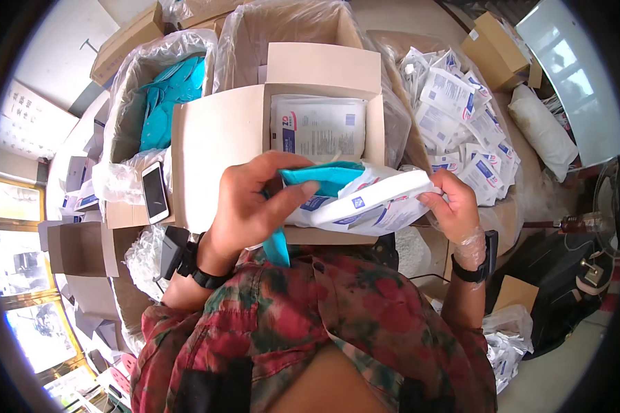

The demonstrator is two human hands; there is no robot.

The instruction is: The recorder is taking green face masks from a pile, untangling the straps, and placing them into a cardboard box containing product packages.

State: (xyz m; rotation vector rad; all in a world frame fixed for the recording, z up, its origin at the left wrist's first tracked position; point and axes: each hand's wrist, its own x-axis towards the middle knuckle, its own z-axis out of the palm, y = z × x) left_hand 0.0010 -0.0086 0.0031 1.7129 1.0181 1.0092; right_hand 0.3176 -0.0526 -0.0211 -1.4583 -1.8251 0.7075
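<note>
Between my two hands, just above the near edge of an open carton (217,151), is a small stack of white printed packets (375,203). My left hand (255,196) is closed, its thumb pressing on a folded teal sheet (331,177) that lies against the packets' left end. A strip of teal also hangs below this hand. At the other end, my right hand (456,210) pinches the packets' corner between thumb and fingers. Inside the carton lies another white printed packet (320,127); what is beneath it is hidden.
Left of the carton stands a plastic-lined box (127,103) with teal pieces (169,100). A smartphone (155,193) leans beside the carton. On the right, another lined box (396,69) holds many white packets (455,96). Behind is a large lined carton (310,27).
</note>
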